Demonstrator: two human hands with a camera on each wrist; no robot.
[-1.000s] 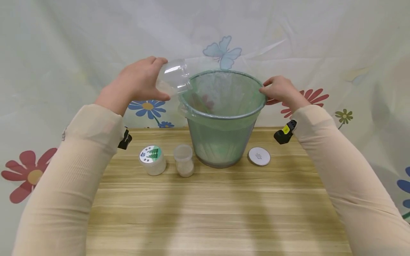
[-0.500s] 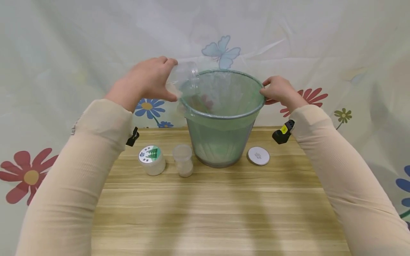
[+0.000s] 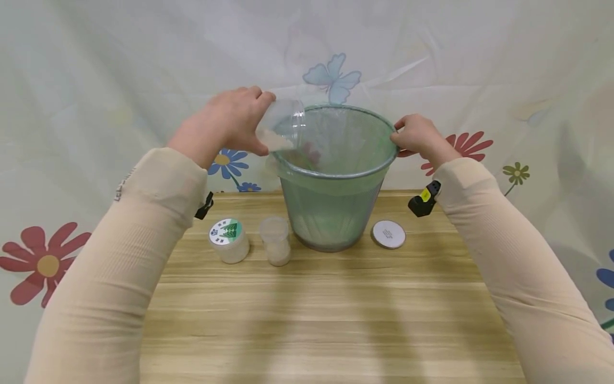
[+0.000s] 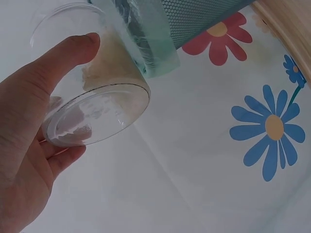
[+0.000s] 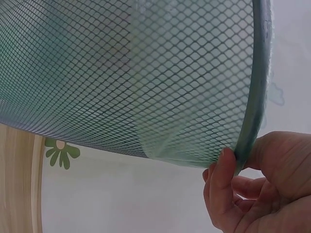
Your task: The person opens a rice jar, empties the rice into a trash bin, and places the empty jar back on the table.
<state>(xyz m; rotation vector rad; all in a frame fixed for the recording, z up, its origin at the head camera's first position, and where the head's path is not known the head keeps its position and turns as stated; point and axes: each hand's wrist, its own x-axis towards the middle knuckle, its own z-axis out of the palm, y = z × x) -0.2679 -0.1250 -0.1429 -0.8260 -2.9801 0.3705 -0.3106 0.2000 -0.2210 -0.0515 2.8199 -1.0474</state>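
Note:
My left hand (image 3: 235, 120) grips a clear plastic jar (image 4: 97, 104), thumb on one side and fingers on the other. The jar lies tipped on its side, its mouth over the left rim of a mesh trash can (image 3: 331, 208). Pale grainy stuff (image 3: 274, 141) has slid along the jar's lower wall toward the mouth. A thin green bag (image 4: 163, 56) lines the can and folds over its rim. At the can's right side my right hand (image 3: 418, 136) pinches the rim (image 5: 253, 111) and the bag between thumb and fingers.
On the wooden table (image 3: 326, 320), left of the can, stand a lidded jar (image 3: 230, 242) with a green and white top and a small clear container (image 3: 275, 242) with pale contents. A round white lid (image 3: 388, 234) lies right of the can. Behind hangs a flowered curtain (image 3: 192, 48).
My left hand has carried the jar rightward over the can's rim and tilted it further, and the pale stuff has shifted toward its mouth. My right hand has stayed at the rim.

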